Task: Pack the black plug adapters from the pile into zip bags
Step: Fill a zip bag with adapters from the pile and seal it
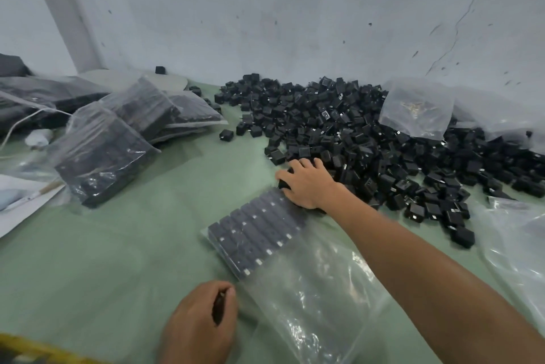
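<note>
Filled bags crowd the green table's left; a loose clear bag lies on the pile of black plug adapters by the wall. The right hand, reaching past the half-filled zip bag, curls round an adapter at the pile's near edge. The left hand pinches a small dark item, bare table leftward.

Dim, cool, even light with faint shadows; white glare on the clear bag; edges bend and smear.
</note>
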Tool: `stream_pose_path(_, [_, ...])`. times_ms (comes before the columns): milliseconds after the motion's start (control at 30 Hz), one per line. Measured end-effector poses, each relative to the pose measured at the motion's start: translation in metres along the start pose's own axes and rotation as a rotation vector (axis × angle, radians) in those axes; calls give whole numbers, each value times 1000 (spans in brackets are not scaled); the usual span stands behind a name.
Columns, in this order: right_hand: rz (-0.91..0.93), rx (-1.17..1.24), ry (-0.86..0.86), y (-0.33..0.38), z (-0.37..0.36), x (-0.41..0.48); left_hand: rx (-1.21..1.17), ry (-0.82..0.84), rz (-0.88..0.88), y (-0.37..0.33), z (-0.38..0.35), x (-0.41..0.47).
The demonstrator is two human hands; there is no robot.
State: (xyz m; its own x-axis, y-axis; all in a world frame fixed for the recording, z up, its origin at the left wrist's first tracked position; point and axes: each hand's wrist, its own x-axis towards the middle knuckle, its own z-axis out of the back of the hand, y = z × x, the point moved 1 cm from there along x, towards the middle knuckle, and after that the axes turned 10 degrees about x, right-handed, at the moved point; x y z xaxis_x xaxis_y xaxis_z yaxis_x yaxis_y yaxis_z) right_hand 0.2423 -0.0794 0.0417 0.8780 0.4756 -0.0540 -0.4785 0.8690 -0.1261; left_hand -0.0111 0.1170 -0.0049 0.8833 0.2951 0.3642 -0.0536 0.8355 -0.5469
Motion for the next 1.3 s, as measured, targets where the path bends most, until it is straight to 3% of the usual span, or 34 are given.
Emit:
stream_pose_path(300, [99,-23,34,-14,3,-44,21,38,28,3,-4,-2])
stream_pose_path(500, [70,-12,94,-33,2,-87,-30,72,68,6,-7,-1])
stream_pose_path(733, [61,115,-20,-41,-12,-134,-93,7,61,5,-5,-3])
stream_pose_path(833, [-22,389,-124,-38,-6,-148,-160,-63,70,-4,-2,-11])
stream_pose_path(933, [-193,820,-312,-33,5,-169,-271,-84,-47,-27,6,-38])
stream_pose_path(1033, [-299,1182,-485,-23,13,-208,-278,72,-297,-52,4,-69])
stream_pose_path(1133, [-332,1437,-571,-6,11,-254,-100,221,-477,-70,-3,-86])
stream_pose_path(1300, [-378,2137,-604,18,-17,-322,-108,79,-428,-84,-7,-85])
